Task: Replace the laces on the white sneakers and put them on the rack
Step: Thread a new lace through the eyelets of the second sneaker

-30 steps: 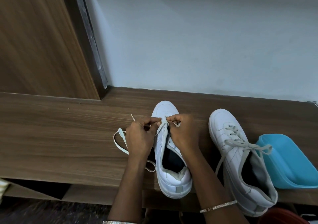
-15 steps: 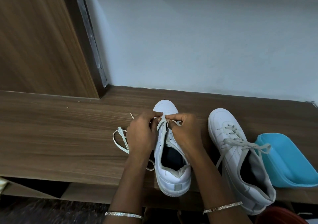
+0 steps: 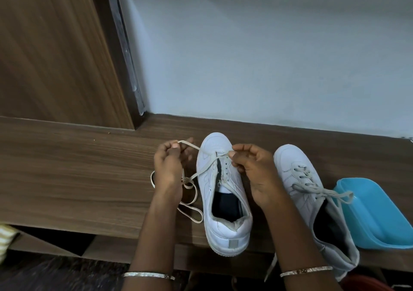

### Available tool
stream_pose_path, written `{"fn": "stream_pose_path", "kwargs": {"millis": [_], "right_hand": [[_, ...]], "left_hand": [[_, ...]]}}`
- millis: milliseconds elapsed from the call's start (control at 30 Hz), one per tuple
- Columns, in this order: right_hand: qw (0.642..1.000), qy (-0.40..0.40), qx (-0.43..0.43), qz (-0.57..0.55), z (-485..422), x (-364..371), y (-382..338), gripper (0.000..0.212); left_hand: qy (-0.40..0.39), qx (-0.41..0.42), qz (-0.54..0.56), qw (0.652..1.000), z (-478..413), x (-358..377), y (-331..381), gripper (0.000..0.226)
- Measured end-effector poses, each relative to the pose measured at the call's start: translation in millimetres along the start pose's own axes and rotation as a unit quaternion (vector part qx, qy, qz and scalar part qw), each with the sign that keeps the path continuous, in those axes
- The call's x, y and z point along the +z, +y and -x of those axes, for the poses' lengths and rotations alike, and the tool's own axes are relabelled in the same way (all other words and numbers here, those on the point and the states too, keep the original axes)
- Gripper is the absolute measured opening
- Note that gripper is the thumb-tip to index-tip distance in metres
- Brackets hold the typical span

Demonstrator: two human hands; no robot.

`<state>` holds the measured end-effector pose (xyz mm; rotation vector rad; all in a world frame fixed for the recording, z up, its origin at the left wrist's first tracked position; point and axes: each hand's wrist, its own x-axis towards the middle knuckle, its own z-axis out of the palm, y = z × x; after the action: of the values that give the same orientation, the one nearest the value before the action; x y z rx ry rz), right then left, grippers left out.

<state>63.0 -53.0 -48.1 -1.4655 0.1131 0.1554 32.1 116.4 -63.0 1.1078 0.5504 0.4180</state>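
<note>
A white sneaker (image 3: 225,201) stands toe-away on the wooden shelf top (image 3: 73,179), between my hands. A pale lace (image 3: 190,179) runs from its front eyelets to the left, and its slack lies looped on the wood. My left hand (image 3: 168,168) pinches the lace end, pulled out left of the toe. At the right eyelets near the toe, my right hand (image 3: 252,170) pinches the lace. A second white sneaker (image 3: 297,174), laced and tied in a bow, stands to the right.
A light blue plastic tub (image 3: 375,212) sits at the right end of the shelf top, touching the laced sneaker. A wooden door panel (image 3: 51,51) rises at the back left, a pale wall (image 3: 268,51) behind. Open shelf space shows below the front edge.
My left hand has drawn the lace end out to the left, away from the shoe's toe. My right hand has stayed at the front eyelets. More of the shoe's tongue opening now shows.
</note>
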Motion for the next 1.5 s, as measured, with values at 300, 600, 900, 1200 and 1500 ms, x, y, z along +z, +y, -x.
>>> {"fn": "stream_pose_path", "kwargs": {"millis": [300, 600, 900, 1200, 1500], "right_hand": [[0.956, 0.016, 0.063, -0.285, -4, -14, -16, 0.021], [0.953, 0.035, 0.045, -0.297, -6, -24, -18, 0.024], [0.996, 0.058, 0.025, -0.058, -1, -12, -13, 0.007], [0.978, 0.019, 0.034, -0.204, 0, -24, -26, 0.007], [0.953, 0.028, -0.023, -0.3, -4, -38, -30, 0.016]], "left_hand": [[0.006, 0.056, -0.026, 0.998, -6, -12, 7, 0.015], [-0.11, 0.259, -0.491, 0.825, -4, -17, -3, 0.013], [-0.164, 0.019, -0.151, 0.975, 5, -4, 2, 0.027], [-0.081, -0.061, 0.302, 0.948, -8, -26, 26, 0.023], [-0.029, -0.01, 0.467, 0.884, -26, -69, 29, 0.03]]}}
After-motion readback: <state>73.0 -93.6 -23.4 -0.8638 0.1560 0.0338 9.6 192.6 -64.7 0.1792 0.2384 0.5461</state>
